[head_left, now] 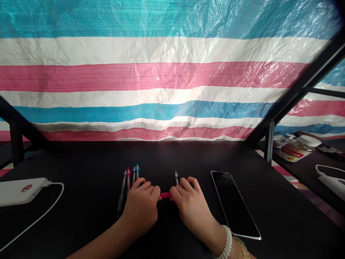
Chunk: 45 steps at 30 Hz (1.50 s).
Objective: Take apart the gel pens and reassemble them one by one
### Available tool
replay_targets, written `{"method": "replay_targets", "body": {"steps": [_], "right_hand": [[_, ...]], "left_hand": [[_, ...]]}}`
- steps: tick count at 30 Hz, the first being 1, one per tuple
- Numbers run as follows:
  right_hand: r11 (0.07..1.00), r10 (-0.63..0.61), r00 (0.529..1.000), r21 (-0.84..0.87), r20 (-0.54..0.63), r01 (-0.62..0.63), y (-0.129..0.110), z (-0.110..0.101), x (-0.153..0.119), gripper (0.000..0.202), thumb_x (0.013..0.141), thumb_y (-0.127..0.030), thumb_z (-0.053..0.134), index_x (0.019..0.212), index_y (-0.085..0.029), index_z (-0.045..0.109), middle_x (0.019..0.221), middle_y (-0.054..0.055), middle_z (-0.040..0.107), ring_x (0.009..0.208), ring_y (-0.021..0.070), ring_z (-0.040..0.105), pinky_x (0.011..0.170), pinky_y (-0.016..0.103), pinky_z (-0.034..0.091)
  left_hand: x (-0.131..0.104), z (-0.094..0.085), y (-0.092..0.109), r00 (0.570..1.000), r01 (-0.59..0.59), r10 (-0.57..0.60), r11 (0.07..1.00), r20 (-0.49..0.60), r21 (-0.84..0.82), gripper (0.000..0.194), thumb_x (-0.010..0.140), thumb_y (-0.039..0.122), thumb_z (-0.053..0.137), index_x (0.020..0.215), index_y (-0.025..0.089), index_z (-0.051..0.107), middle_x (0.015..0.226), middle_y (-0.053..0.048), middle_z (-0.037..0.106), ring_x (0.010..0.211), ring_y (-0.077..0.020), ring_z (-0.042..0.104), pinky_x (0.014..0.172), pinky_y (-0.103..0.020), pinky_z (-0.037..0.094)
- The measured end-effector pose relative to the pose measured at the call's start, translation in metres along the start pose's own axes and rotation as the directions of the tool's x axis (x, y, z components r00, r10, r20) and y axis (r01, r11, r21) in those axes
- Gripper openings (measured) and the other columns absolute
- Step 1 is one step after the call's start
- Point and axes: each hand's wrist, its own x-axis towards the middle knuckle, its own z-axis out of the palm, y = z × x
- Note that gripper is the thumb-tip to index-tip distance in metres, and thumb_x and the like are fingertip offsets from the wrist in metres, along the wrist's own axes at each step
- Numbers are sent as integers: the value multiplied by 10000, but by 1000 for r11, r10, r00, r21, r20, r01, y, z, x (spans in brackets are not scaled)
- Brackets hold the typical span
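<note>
Between my two hands a pink object (165, 195), perhaps a pen or its cap, lies level; most of it is hidden by fingers. My left hand (142, 205) is closed on its left end, and my right hand (190, 205) grips its right end. Several pens (128, 178) with clear, pink and blue tops lie side by side, just beyond and left of my left hand, which partly covers them. Another pen (176, 177) with a clear tip pokes out beyond my right hand, its lower part hidden.
A phone (235, 205) lies right of my right hand on the black table (88, 158). At the left is a white power bank (23, 191) with a cable (44, 212). Black frame bars flank the table; a jar (298, 148) stands at far right. Striped sheeting (161, 75) hangs behind.
</note>
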Motion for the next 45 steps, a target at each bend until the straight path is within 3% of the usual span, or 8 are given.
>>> {"method": "replay_targets", "body": {"steps": [5,11,15,20,24,28,32,45], "right_hand": [[997,-57,993,-64,-101,51,1,1,0,186,858,-68,577,741,-198,513,649,3,567,766,214,468,854,412,294],[995,-92,983,-50,-159,85,0,-2,1,162,887,-67,565,779,-187,554,666,5,577,785,213,467,879,419,297],[994,-66,976,70,-209,82,0,-8,1,149,954,-91,510,924,-193,615,713,9,614,815,219,487,889,420,318],[823,247,962,550,-114,-146,8,-18,0,241,969,-349,568,1166,-213,591,967,54,646,899,217,546,812,343,416],[587,375,925,755,67,-293,13,-19,-1,410,1033,-444,370,818,-196,616,763,20,597,737,169,551,688,283,419],[457,414,888,798,202,-394,14,-13,1,476,991,-525,425,675,-187,537,634,-19,512,599,128,469,560,246,359],[448,426,871,780,244,-438,13,-13,3,461,938,-535,517,639,-184,505,591,-38,460,570,115,413,529,240,317],[470,439,880,789,179,-395,13,-14,2,352,879,-451,640,659,-177,664,642,1,627,632,150,558,619,256,405]], "left_hand": [[1,0,2,972,211,-188,962,141,-171,286,830,67,389,593,178,505,521,-5,561,496,-146,500,712,-389,449],[2,-5,-1,956,267,-221,931,195,-251,318,847,112,362,559,188,475,493,15,525,475,-138,475,696,-362,446],[1,-6,-4,976,214,-193,941,101,-263,309,865,115,365,589,191,480,502,23,514,481,-138,473,671,-343,426],[3,-5,-8,983,78,-108,977,-145,-196,222,923,114,419,788,176,583,639,15,623,593,-153,560,816,-393,413],[5,-6,-8,971,10,-39,993,-237,-120,155,929,119,478,864,169,609,697,4,667,651,-168,597,892,-416,395],[5,-8,-6,970,-37,8,993,-243,-112,131,926,118,504,899,164,623,702,2,670,639,-160,588,910,-422,398],[3,-8,-5,971,-45,20,994,-238,-102,122,927,117,517,924,162,630,704,7,670,641,-156,584,921,-424,396],[1,-5,-5,976,-38,16,995,-216,-96,152,917,82,495,852,162,607,652,15,644,591,-144,565,876,-411,410]]}}
